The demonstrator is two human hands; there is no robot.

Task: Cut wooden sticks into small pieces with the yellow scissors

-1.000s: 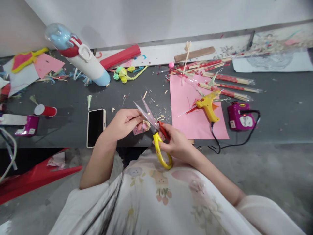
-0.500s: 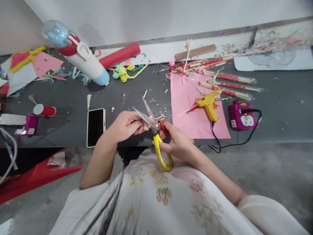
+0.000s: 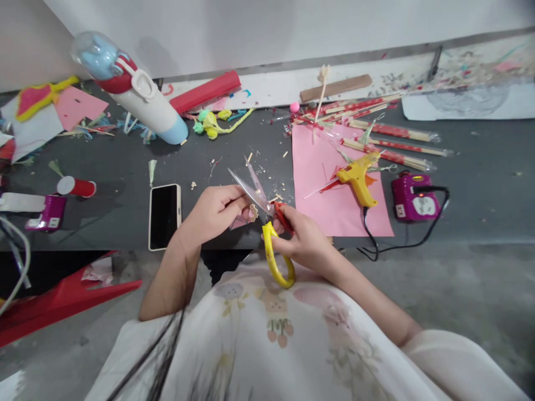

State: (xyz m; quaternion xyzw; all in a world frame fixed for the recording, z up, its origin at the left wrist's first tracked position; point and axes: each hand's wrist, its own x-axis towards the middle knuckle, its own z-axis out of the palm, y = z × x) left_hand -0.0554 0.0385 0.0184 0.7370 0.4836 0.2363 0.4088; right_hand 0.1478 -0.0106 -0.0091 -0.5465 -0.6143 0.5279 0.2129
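Observation:
My right hand (image 3: 307, 236) grips a pair of scissors (image 3: 279, 266) with one yellow and one red handle. Their blades are parted and point up and left, over the fingertips of my left hand (image 3: 219, 214). Those fingers are pinched on a small piece (image 3: 253, 213) with pale wooden bits along its edge and a pinkish flat part below. Much of this piece is hidden by the fingers and blades. Short cut stick bits (image 3: 276, 197) lie scattered on the dark table (image 3: 217, 161) just beyond the scissors.
A phone (image 3: 164, 217) lies left of my left hand, with a bottle (image 3: 159, 114) behind it. To the right, a yellow glue gun (image 3: 357, 181) rests on pink paper (image 3: 311, 178), its cord running by a purple power box (image 3: 416, 197). Wrapped sticks (image 3: 393, 131) lie behind.
The scissors have tilted slightly and their lower handle has shifted a little. My left fingers have moved slightly, so more of the small piece shows.

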